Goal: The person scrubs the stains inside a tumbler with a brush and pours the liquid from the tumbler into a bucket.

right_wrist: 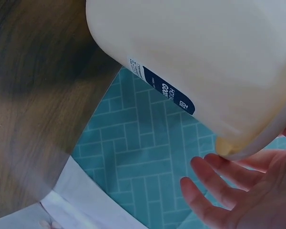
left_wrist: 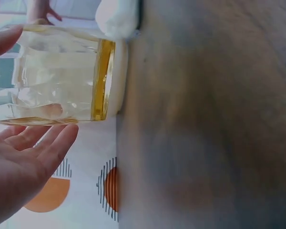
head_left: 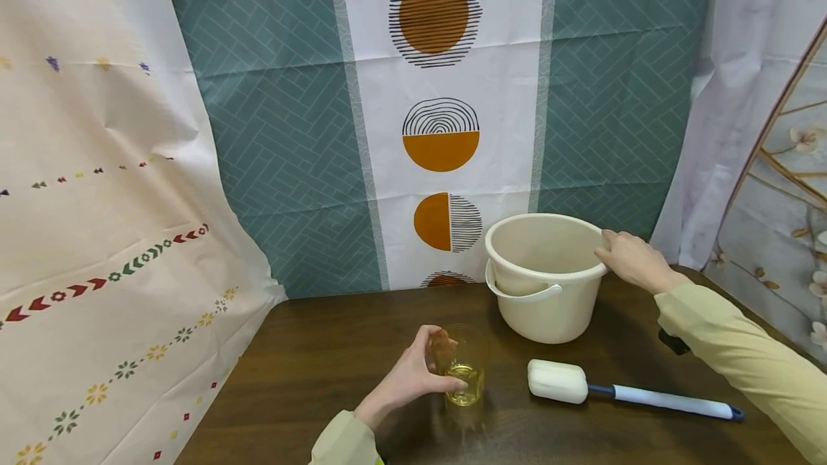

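My left hand [head_left: 416, 373] holds a clear, yellow-tinted drinking glass [head_left: 466, 379] upright at the front of the table, thumb on one side and fingers on the other. In the left wrist view the glass [left_wrist: 62, 76] shows a thick amber base. At the back right stands a cream bucket [head_left: 549, 307], its handle hanging down at the front left. My right hand [head_left: 636, 260] grips the bucket's right rim. Seen from the right wrist, the fingers of that hand [right_wrist: 248, 186] lie outside under the rim, while its thumb is mostly hidden.
A white sponge brush [head_left: 558, 381] with a blue and white handle lies on the brown wooden table [head_left: 310, 372], in front of the bucket. Behind hangs a green and white patterned curtain [head_left: 278, 128]. Cream cloth [head_left: 116, 271] drapes along the left side.
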Action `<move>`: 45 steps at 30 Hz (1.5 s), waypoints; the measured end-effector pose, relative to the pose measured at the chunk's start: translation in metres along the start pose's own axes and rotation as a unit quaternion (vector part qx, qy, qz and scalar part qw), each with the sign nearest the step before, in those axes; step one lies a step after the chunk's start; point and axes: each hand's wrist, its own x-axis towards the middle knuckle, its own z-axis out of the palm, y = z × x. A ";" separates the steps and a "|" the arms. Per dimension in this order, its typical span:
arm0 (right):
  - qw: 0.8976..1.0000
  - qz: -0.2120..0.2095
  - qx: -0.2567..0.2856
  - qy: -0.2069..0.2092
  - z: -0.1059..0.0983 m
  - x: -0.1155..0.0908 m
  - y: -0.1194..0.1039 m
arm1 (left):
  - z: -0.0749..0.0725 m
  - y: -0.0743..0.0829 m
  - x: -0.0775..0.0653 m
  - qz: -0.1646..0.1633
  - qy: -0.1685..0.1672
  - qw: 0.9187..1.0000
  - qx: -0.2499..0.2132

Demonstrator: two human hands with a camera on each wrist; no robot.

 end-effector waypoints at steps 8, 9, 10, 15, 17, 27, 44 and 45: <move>1.000 0.006 0.003 0.006 0.001 0.000 0.000 | -0.008 0.008 0.009 -0.012 0.025 1.000 0.002; 1.000 0.006 0.004 0.007 0.001 0.000 0.000 | -0.009 0.009 0.010 -0.013 0.028 1.000 0.005; 1.000 0.005 0.005 0.009 0.001 0.001 0.000 | -0.010 0.010 0.011 -0.014 0.032 0.999 0.006; 1.000 0.003 0.013 0.012 0.001 0.001 0.000 | -0.013 0.016 0.017 -0.012 0.048 0.999 0.015; 1.000 0.005 0.017 0.009 0.000 0.001 -0.001 | -0.015 0.018 0.019 -0.013 0.050 0.999 0.016; 1.000 0.009 0.025 0.009 -0.001 -0.001 -0.003 | -0.020 0.045 0.027 -0.020 0.061 0.998 0.022; 1.000 0.007 0.020 0.020 0.003 -0.001 0.000 | -0.033 0.052 0.065 -0.038 0.117 0.991 0.056; 1.000 0.007 0.020 0.021 0.003 -0.001 0.000 | -0.033 0.054 0.067 -0.039 0.120 0.990 0.058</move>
